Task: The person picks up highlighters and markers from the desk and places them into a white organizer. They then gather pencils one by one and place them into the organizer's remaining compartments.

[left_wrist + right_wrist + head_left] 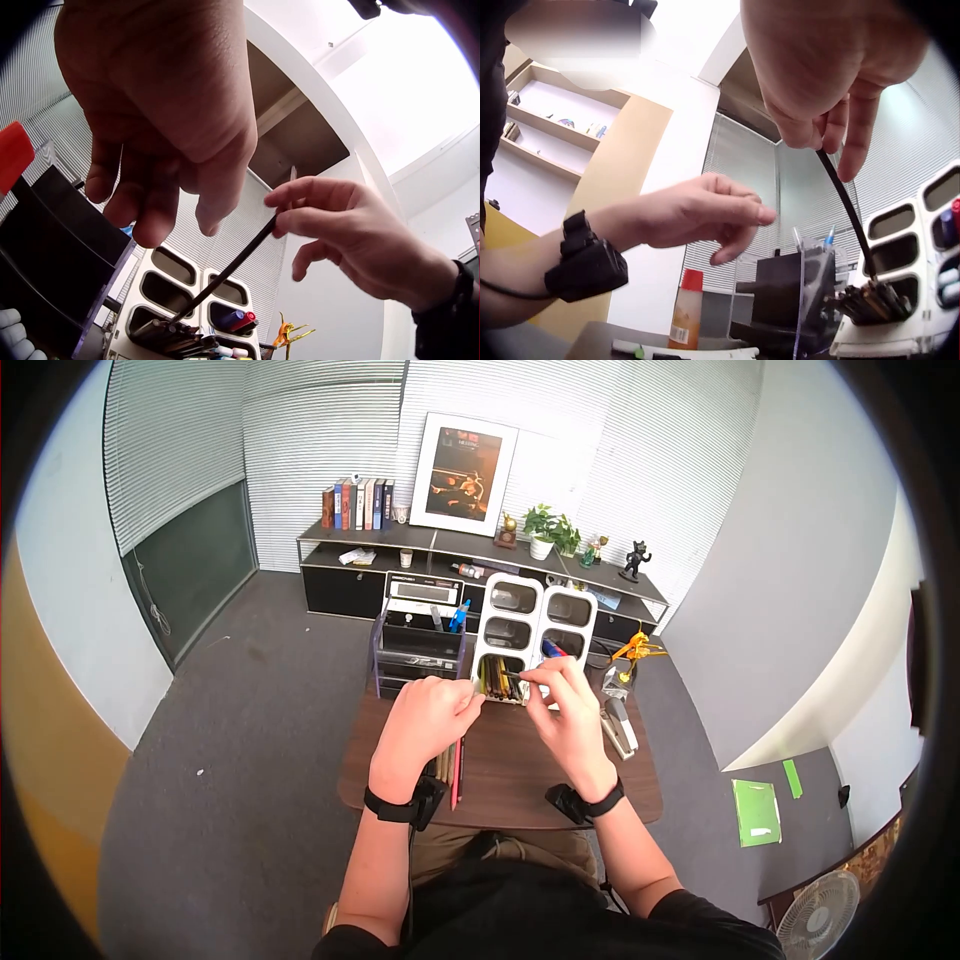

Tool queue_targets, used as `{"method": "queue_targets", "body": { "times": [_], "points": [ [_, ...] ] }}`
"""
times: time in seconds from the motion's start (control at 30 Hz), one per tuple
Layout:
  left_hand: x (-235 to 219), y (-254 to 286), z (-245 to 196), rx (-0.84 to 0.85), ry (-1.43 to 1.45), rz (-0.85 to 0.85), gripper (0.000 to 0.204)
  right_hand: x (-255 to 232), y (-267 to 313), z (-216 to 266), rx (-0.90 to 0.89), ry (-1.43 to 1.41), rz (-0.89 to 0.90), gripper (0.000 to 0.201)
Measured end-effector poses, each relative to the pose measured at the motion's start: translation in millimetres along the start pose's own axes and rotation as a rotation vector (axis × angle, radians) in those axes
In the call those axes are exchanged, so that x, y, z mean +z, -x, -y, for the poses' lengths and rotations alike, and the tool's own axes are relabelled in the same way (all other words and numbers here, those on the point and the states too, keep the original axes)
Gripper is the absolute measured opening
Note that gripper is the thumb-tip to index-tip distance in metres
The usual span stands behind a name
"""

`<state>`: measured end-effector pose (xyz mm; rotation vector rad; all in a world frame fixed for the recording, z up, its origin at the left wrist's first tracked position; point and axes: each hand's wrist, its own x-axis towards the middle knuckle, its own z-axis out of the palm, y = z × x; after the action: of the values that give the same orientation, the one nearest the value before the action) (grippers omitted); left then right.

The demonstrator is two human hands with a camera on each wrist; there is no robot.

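Observation:
My right hand [572,715] pinches the top of a long dark pencil [229,271] between thumb and fingertips. The pencil slants down, its lower end in the front left compartment of a white organizer [534,622]. Several other pencils [874,301] stand in that same compartment. To the left, my left hand [430,712] hangs with loosely bent fingers and holds nothing, close to the organizer's front corner in the head view. Blue and red markers [238,321] stick up from the neighbouring right column. Under my left wrist, more pencils [447,768] lie on the brown table [510,770].
A black desk file with clear sides [420,645] holds pens at the left. A stapler [620,728] and a yellow-orange ornament [636,648] stand at the right. Behind is a low cabinet [345,585] with books. A red-capped bottle [687,311] shows in the right wrist view.

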<state>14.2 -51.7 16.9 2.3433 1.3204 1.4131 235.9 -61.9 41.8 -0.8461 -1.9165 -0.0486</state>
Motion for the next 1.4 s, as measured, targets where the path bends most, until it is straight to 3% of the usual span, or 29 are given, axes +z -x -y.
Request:
{"method": "queue_targets", "body": {
  "times": [0.27, 0.33, 0.43, 0.67, 0.8, 0.9, 1.03, 1.17, 1.23, 1.33, 1.4],
  "points": [
    [0.2, -0.1, 1.2, -0.029, 0.019, 0.014, 0.045, 26.6, 7.7, -25.6, 0.018, 0.116, 0.113, 0.024],
    [2.2, 0.0, 2.6, -0.011, 0.007, 0.001, 0.045, 30.7, 8.4, -31.7, -0.068, 0.210, 0.129, 0.023],
    [-2.6, -0.2, -2.0, -0.040, 0.017, 0.017, 0.045, 34.2, 10.5, -36.1, -0.060, 0.231, 0.133, 0.020],
    [-0.8, 0.0, 1.1, -0.032, 0.012, 0.014, 0.044, 17.5, 30.8, -3.9, 0.007, 0.156, 0.133, 0.017],
    [0.7, -0.3, 0.2, -0.019, 0.010, 0.013, 0.044, 10.2, 57.1, 11.0, 0.095, 0.017, 0.559, 0.016],
    [2.8, 0.1, -0.3, -0.014, 0.007, 0.016, 0.044, 20.0, 73.7, 11.2, 0.101, -0.035, 0.717, 0.023],
    [-0.5, -0.6, -3.0, -0.034, -0.056, 0.078, 0.033, 23.9, 78.9, 15.7, 0.062, -0.017, 0.743, 0.026],
    [0.9, 0.0, -1.5, -0.043, -0.056, 0.068, 0.035, 27.5, 84.7, 6.7, 0.086, 0.003, 0.690, 0.021],
    [2.9, -0.4, 0.2, -0.037, 0.017, 0.026, 0.045, 25.1, 85.5, 13.2, 0.101, 0.030, 0.688, 0.022],
    [-3.0, -1.2, -4.2, -0.060, -0.047, 0.086, 0.035, 26.9, 90.4, 19.5, 0.159, 0.076, 0.685, 0.027],
    [-0.5, -0.9, -1.6, -0.049, -0.021, 0.056, 0.040, 30.7, 96.5, 19.6, 0.216, 0.103, 0.676, 0.031]
  ]
}}
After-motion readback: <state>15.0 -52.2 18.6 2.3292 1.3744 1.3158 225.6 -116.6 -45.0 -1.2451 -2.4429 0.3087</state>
